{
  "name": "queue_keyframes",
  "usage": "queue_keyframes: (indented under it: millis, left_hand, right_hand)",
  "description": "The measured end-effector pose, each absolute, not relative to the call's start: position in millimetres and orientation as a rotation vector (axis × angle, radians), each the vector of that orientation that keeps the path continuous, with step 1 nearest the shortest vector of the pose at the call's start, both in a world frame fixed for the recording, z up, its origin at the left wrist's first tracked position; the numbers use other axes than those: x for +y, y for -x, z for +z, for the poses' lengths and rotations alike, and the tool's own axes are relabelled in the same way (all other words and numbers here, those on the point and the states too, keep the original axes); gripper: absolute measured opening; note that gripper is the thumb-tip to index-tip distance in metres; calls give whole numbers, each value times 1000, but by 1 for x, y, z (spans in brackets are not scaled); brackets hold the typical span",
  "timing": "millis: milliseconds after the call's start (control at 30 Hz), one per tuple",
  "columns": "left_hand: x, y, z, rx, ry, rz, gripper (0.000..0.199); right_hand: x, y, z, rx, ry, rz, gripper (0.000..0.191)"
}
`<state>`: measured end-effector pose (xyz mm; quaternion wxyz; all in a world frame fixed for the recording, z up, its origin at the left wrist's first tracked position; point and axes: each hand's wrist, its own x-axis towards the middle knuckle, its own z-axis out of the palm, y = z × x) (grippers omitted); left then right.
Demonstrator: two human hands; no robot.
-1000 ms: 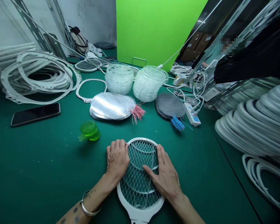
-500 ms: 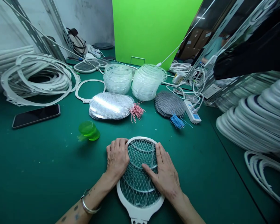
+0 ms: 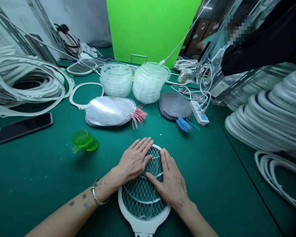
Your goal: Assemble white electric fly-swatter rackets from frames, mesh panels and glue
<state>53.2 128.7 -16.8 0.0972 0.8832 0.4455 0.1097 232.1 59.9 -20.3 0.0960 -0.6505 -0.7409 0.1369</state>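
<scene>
The left hand (image 3: 134, 161) and right hand (image 3: 171, 184) lie flat, palms down and just apart, on the mesh of an electric fly swatter (image 3: 143, 204), hiding most of its upper rim. The bottom of the view cuts off its handle. Beyond the left hand sits a green plastic cup (image 3: 85, 140); farther ahead lies a stack of silver mesh (image 3: 108, 112) with pink wires.

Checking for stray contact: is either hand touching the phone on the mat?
No, the left hand and right hand both rest on the electric fly swatter, well apart from the smartphone on the green mat.
</scene>
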Motion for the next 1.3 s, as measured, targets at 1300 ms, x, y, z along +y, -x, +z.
queue_keyframes:
  millis: [1300]
  left_hand:
    - [114, -1, 54, 1564, -2305, 767, 58]
  right_hand:
    - [63, -228, -13, -2175, 1998, 489, 105]
